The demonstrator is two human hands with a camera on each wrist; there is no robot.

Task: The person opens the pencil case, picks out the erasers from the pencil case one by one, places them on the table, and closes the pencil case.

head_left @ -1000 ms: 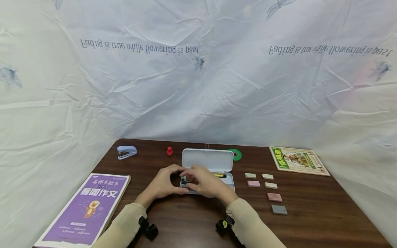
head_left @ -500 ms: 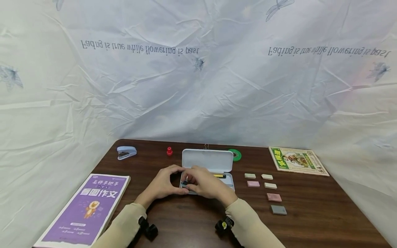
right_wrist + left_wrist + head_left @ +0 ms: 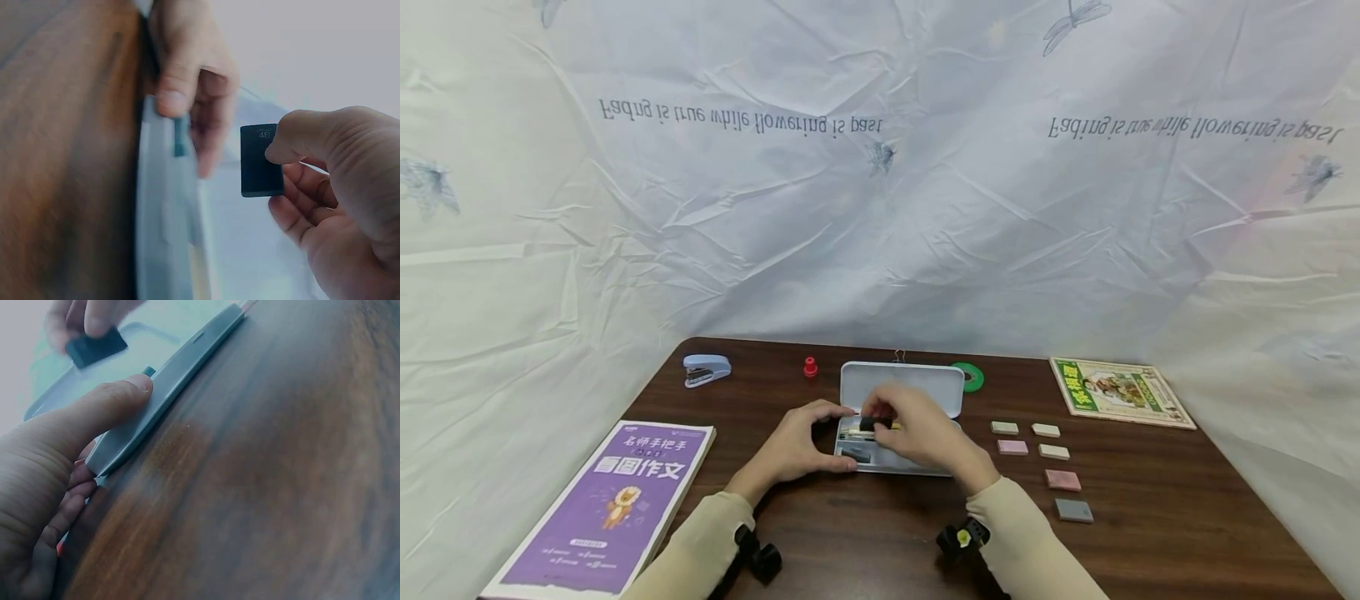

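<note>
A white pencil case [image 3: 901,387] lies open mid-table, lid up and its tray toward me. My left hand [image 3: 829,438] grips the tray's left end, thumb on the near edge and fingers on the far side. In the left wrist view the thumb [image 3: 106,406] presses along the case rim [image 3: 181,369]. My right hand [image 3: 891,422] hovers over the tray and pinches a small black eraser [image 3: 872,424] between thumb and fingertips. The right wrist view shows that eraser [image 3: 261,159], marked 4B, held clear above the case [image 3: 165,219]. Pencils and a dark eraser lie in the tray.
Several loose erasers [image 3: 1054,451] lie in rows right of the case. A purple book [image 3: 610,496] is front left, a green book [image 3: 1118,390] back right. A blue stapler [image 3: 706,369], a red cap [image 3: 809,366] and a green tape roll [image 3: 970,375] line the back edge.
My right hand has lifted out of the tray, rising and shifting right with the black eraser pinched in it. The left hand has kept its hold on the case.
</note>
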